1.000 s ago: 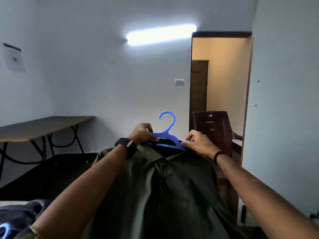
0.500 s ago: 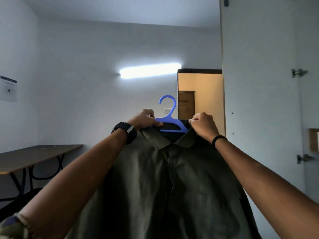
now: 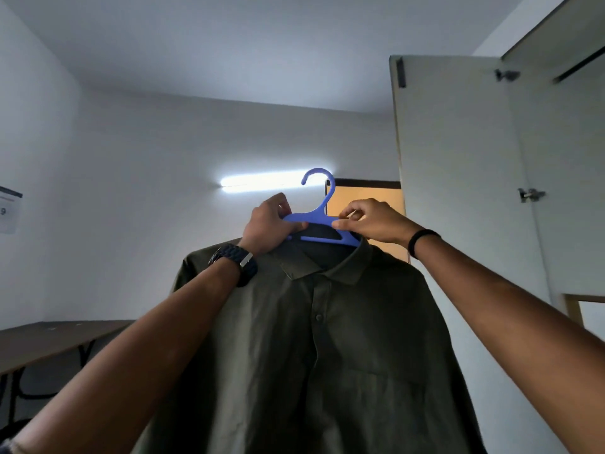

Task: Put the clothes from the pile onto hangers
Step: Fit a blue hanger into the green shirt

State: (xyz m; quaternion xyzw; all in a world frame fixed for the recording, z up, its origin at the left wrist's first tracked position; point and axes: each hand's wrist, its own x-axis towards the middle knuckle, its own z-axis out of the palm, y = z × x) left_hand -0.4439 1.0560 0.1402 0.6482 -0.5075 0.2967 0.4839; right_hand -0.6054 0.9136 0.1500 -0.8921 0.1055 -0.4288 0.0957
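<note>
You had 1 blue hanger (image 3: 322, 221) and 1 dark green shirt (image 3: 314, 348) up in front of you, both hands on them. Your left hand (image 3: 268, 229) was curled round the hanger's left arm at the collar; your right hand (image 3: 373, 221) pinched the top bar w/ thumb and fingertips just right of the hook. Shirt hung on the hanger, collar round its neck, front facing you, held high approx. level w/ the tube light (image 3: 262, 184). 1 watch (image 3: 235, 262) on left wrist, 1 black band (image 3: 422, 240) on right.

Behind: white cupboard door (image 3: 458, 178) at right, lit doorway (image 3: 363, 199) partly blocked by hanger and right hand, 1 table (image 3: 49, 339) low left. Shirt's hem cut off at the bottom edge; hanger's shoulder ends hidden inside the fabric. Paper on left wall (image 3: 8, 211) too small to read.
</note>
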